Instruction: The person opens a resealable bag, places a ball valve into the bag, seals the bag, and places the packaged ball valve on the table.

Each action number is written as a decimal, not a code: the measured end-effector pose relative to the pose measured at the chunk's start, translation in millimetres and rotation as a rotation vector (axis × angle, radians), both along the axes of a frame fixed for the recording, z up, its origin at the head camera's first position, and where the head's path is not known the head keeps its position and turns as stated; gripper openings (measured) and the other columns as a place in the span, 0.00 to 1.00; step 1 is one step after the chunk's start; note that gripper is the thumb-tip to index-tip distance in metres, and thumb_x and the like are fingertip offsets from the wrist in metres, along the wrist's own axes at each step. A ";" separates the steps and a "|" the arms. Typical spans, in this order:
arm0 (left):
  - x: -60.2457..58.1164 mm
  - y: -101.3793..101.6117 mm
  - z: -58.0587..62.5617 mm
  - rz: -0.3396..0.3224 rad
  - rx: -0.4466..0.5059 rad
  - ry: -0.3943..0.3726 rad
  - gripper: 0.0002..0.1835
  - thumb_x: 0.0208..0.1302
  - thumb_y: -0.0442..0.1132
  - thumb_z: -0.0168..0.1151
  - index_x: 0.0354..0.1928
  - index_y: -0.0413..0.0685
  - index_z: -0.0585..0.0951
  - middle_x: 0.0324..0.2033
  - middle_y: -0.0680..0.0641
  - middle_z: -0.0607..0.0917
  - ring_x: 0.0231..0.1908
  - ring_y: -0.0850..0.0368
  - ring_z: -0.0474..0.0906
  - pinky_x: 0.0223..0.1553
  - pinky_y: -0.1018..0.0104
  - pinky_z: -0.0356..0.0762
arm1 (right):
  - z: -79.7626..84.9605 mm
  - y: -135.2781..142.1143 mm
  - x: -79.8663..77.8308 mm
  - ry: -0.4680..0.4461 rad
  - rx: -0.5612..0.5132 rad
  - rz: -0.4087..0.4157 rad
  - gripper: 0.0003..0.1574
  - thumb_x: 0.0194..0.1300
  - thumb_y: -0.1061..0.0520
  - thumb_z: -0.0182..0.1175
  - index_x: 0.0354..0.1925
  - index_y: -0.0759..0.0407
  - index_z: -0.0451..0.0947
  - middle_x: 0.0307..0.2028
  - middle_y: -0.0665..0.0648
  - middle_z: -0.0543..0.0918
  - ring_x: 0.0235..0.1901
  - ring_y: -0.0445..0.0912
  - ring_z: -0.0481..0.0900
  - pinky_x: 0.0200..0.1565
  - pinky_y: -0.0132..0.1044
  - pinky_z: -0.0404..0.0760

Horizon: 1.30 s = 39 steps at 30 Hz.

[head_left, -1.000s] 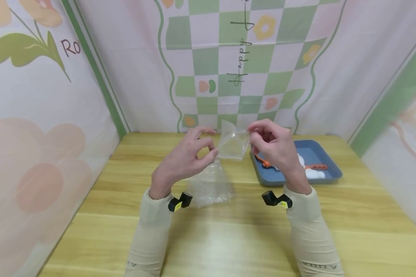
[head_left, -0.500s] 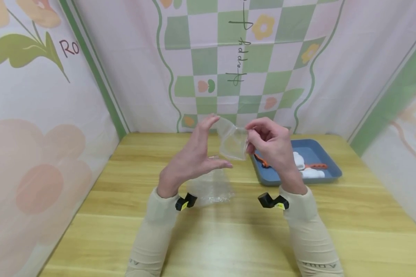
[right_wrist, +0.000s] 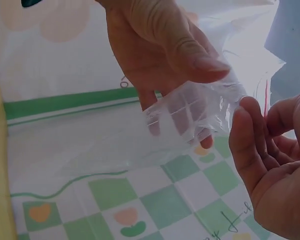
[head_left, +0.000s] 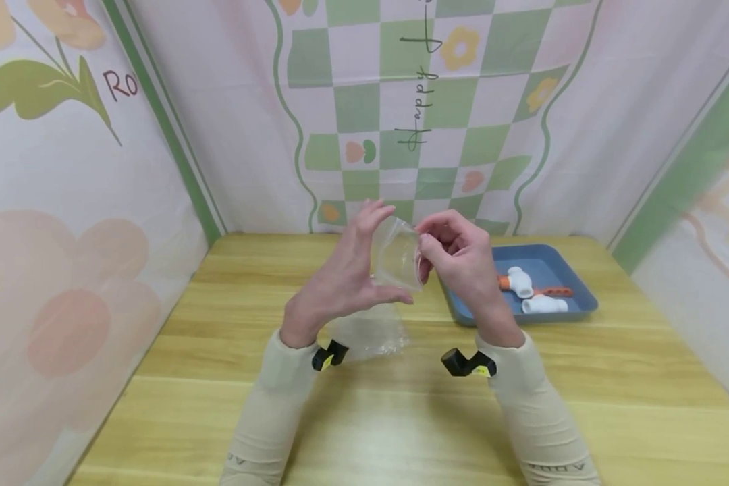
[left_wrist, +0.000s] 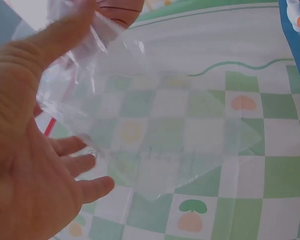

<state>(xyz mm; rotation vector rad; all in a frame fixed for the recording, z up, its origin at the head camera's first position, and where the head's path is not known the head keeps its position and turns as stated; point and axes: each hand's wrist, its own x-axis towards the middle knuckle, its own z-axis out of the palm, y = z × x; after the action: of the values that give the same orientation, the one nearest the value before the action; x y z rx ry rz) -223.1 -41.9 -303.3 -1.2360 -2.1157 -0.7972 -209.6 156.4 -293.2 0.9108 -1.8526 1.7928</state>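
Gently steady the clear bag (head_left: 396, 256) above the surface (head_left: 176, 385): your right hand (head_left: 464, 260) pinches its edge, so support it lightly with your left hand (head_left: 344, 270), thumb and fingers apart, without brushing the blue tray (head_left: 534, 259) on the right.

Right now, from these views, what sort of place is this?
Probably a curtained-off work booth: patterned cloth hangs on three sides of a wood-grain table, which bears a blue tray of white and orange parts.
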 end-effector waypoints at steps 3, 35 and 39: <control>-0.2 0.4 0.7 0.004 -0.006 0.050 0.72 0.30 0.58 0.84 0.70 0.38 0.46 0.72 0.32 0.54 0.76 0.38 0.46 0.77 0.50 0.43 | -0.4 -2.1 0.7 -0.036 -0.012 0.025 0.05 0.66 0.71 0.54 0.40 0.74 0.72 0.20 0.52 0.79 0.13 0.45 0.76 0.17 0.33 0.78; -0.2 -4.0 1.7 0.022 -0.063 -0.136 0.42 0.49 0.43 0.78 0.62 0.36 0.66 0.54 0.42 0.77 0.54 0.51 0.73 0.61 0.61 0.71 | 1.5 13.0 -9.7 -0.158 0.233 0.002 0.07 0.70 0.66 0.55 0.45 0.69 0.75 0.20 0.50 0.79 0.14 0.46 0.75 0.17 0.36 0.77; -2.2 -4.4 1.0 -0.002 -0.063 -0.172 0.41 0.51 0.41 0.77 0.62 0.34 0.64 0.54 0.40 0.79 0.51 0.50 0.77 0.57 0.62 0.77 | 0.4 20.8 -15.6 -0.146 0.242 -0.009 0.09 0.73 0.63 0.52 0.46 0.69 0.76 0.22 0.53 0.80 0.15 0.48 0.77 0.19 0.37 0.80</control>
<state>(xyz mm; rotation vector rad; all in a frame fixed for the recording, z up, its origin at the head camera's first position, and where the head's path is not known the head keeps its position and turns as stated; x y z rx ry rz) -225.4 -46.3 -302.3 -1.2407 -2.2928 -0.8718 -225.2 177.2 -292.8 0.8715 -2.1984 1.6951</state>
